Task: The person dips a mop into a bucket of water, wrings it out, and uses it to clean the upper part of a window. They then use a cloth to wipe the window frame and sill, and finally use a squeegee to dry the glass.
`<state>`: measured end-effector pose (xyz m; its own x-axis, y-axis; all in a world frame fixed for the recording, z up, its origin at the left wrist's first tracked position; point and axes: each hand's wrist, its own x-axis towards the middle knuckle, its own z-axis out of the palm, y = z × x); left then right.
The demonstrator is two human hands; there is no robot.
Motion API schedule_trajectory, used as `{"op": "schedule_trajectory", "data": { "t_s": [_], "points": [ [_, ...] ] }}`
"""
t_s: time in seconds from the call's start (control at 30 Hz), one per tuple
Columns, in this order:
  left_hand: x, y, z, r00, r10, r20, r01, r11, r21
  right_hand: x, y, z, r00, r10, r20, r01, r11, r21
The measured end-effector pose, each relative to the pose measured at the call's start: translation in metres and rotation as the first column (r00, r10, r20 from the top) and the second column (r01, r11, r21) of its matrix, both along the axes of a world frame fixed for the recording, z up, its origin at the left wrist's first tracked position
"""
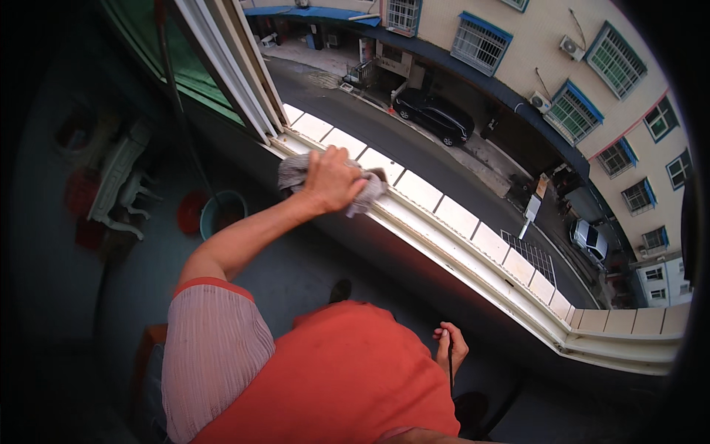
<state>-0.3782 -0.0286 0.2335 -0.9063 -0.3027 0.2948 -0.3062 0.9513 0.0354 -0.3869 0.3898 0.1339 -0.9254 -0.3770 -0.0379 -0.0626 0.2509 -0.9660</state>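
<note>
Reaching out over the windowsill, my left hand (333, 180) is closed round a crumpled grey cloth (294, 172). The cloth lies pressed on the white window track (436, 248), with part bunched beyond my fingers to the right. Pale tiles (418, 189) line the outer side of the track. Low in front of my body, my right hand (450, 345) has its fingers curled together around a thin dark cord (450, 374), which hangs down from them.
Sliding window panes (222, 66) stand at the upper left. Below them are a teal bucket (224, 214), a red basin (192, 211) and a white stool (118, 185). Beyond the sill, far below, a street (347, 111) holds a black car (433, 116) and a silver car (589, 238).
</note>
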Motion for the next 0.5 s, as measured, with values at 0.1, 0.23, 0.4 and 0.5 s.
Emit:
{"op": "schedule_trajectory", "data": {
  "t_s": [0.1, 0.23, 0.4, 0.5],
  "points": [
    [-0.033, 0.087, -0.006, 0.914, -0.287, -0.287, 0.361, 0.897, 0.253, -0.009, -0.002, -0.002, 0.999, 0.038, 0.003, -0.038, 0.999, 0.03],
    [-0.07, 0.16, 0.0, 0.751, -0.271, -0.602, 0.651, 0.155, 0.743, -0.015, -0.013, 0.011, 0.989, 0.138, -0.057, -0.134, 0.988, 0.07],
    [-0.061, 0.115, 0.023, 0.734, 0.027, -0.679, 0.662, -0.255, 0.705, -0.018, -0.016, 0.014, 0.976, 0.198, -0.093, -0.185, 0.974, 0.133],
    [-0.03, 0.04, 0.036, 0.683, 0.179, -0.708, 0.684, 0.184, 0.706, -0.015, -0.025, 0.014, 0.98, 0.185, -0.069, -0.179, 0.98, 0.088]
  ]
}}
